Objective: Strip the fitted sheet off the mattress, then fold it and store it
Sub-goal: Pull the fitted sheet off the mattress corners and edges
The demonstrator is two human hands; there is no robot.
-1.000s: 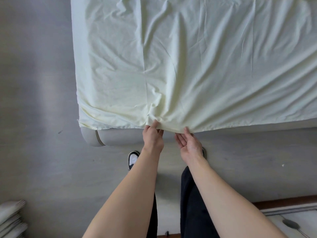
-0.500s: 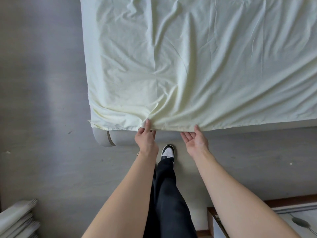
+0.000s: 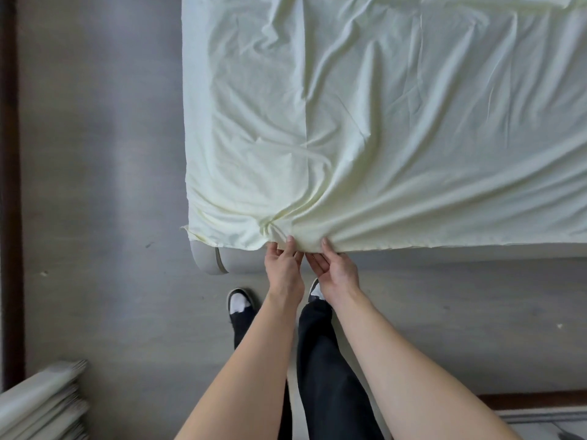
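both hands have closed together since half a second ago; left hand (image 3: 283,270) and right hand (image 3: 337,270) pinch the sheet (image 3: 381,138) hem at the mattress (image 3: 209,260) edge.

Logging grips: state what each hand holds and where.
Both the left hand and right hand pinch the fitted sheet at its near hem, side by side.

Bare grey floor (image 3: 95,185) lies open on my left, while the mattress (image 3: 209,263) and its fitted sheet (image 3: 381,138) block everything far ahead.
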